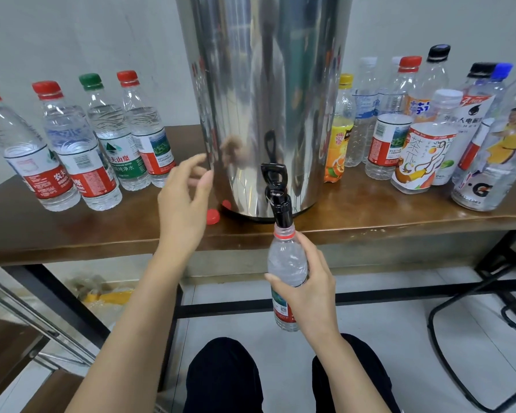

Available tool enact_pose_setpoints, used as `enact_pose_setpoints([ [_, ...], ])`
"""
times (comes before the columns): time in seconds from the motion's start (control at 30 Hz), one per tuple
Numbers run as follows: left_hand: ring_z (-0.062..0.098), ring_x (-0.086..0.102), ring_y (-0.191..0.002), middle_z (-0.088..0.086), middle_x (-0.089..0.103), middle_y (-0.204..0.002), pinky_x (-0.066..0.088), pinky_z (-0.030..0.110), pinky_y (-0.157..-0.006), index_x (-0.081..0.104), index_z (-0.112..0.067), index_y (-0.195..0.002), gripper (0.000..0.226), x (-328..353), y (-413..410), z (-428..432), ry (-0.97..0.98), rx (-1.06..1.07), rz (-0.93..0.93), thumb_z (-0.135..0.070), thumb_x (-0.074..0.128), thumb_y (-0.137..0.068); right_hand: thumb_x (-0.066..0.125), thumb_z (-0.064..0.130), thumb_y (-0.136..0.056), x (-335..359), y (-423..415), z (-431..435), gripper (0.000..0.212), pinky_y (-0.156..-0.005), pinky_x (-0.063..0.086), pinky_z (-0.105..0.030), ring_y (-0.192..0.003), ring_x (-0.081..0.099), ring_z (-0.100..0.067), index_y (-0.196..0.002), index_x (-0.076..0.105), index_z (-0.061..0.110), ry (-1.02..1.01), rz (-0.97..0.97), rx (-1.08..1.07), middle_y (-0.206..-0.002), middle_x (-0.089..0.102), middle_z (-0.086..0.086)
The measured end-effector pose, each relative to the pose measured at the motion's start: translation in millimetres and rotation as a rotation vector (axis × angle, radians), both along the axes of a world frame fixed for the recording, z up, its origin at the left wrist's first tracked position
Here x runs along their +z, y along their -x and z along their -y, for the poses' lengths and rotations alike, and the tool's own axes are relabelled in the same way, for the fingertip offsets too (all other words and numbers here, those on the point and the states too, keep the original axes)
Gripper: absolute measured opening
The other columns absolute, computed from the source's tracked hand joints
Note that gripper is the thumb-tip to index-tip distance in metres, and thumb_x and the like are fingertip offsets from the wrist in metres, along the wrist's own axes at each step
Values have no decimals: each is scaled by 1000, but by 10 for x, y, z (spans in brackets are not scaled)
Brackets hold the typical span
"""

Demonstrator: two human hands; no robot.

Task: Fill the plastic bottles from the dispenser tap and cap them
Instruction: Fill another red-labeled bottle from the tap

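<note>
Wooden table [370,216]: dispenser [262,99], bottles [102,144], cap [212,216].

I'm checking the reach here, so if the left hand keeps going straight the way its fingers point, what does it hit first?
Most likely the shiny wall of the steel dispenser: the left hand points up and right at it, fingertips close. Depth is uncertain from one view.

Pale wall [72,34], brown table [72,228], tiled floor [385,323].

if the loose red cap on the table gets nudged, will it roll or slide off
The red cap looks to lie flat, so it would likely slide rather than roll. It seems small and light, so a slight brush from the left hand may send it off. It sits near the table edge, beside the dispenser.
</note>
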State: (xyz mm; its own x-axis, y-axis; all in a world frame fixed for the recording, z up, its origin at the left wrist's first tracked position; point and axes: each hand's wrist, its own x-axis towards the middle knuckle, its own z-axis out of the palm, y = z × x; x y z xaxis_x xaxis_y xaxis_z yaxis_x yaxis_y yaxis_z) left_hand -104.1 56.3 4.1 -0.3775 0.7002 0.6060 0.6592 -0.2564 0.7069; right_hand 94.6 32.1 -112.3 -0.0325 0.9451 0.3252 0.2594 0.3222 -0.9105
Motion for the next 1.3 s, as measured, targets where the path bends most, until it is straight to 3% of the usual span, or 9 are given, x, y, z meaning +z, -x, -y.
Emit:
enact_pose_setpoints([
  [0.17,18,56,-108,8,62,-128,40,27,-94,57,-14,-136,50,-206,325,-95,452,49,-81,-29,71,-90,88,21,-70,-25,-12,10,84,-97,53,-39,-119,53,-6,-134,43,51,17,-8,-1,-126,52,22],
  [0.27,29,50,-126,10,59,-136,40,40,-107,57,-14,-137,61,-295,312,-159,592,28,-206,-38,76,-84,88,20,-70,-20,-16,27,84,-96,53,-34,-119,53,-5,-134,43,51,14,1,5,-126,52,22],
  [0.33,30,50,-126,9,60,-134,41,43,-106,59,-14,-135,61,-335,261,-186,620,24,-235,-39,78,-83,88,19,-70,-13,-23,39,84,-94,52,-30,-118,53,-5,-134,43,49,8,8,7,-126,52,20],
  [0.57,24,58,-108,8,66,-121,45,34,-96,68,-11,-121,37,-407,135,-96,511,60,-215,-24,75,-87,88,19,-70,-9,-58,116,83,-88,49,-23,-114,54,-4,-130,42,54,9,23,15,-123,53,21],
  [0.67,11,61,-93,-2,68,-107,49,20,-86,69,-12,-116,38,-349,64,60,411,8,-32,-23,80,-81,88,19,-70,-16,-49,155,81,-91,51,-26,-115,54,-5,-133,44,48,10,27,19,-124,53,18],
  [0.73,8,65,-88,-4,72,-98,54,20,-84,71,-15,-106,33,-265,-7,184,307,-74,122,-21,84,-77,88,20,-70,-8,-25,181,81,-93,52,-29,-115,54,-4,-135,45,46,10,25,32,-124,53,20],
  [0.83,6,69,-88,-11,74,-93,53,17,-84,73,-25,-94,25,-118,-132,358,233,-222,193,-18,85,-73,87,19,-70,39,31,228,81,-95,53,-32,-116,54,-4,-133,45,48,0,17,65,-124,53,22],
  [1.13,9,69,-93,-13,76,-90,53,46,-93,75,-36,-87,27,45,-294,573,261,-404,65,-22,88,-69,87,20,-69,224,162,373,82,-100,51,-38,-120,53,-4,-129,45,56,-57,28,140,-125,55,24],
  [1.3,9,62,-100,-15,74,-93,50,39,-93,75,-38,-89,28,70,-260,632,274,-367,17,-29,88,-67,87,22,-69,286,184,411,83,-99,51,-36,-120,52,-1,-125,42,63,-79,51,146,-124,54,25],
])
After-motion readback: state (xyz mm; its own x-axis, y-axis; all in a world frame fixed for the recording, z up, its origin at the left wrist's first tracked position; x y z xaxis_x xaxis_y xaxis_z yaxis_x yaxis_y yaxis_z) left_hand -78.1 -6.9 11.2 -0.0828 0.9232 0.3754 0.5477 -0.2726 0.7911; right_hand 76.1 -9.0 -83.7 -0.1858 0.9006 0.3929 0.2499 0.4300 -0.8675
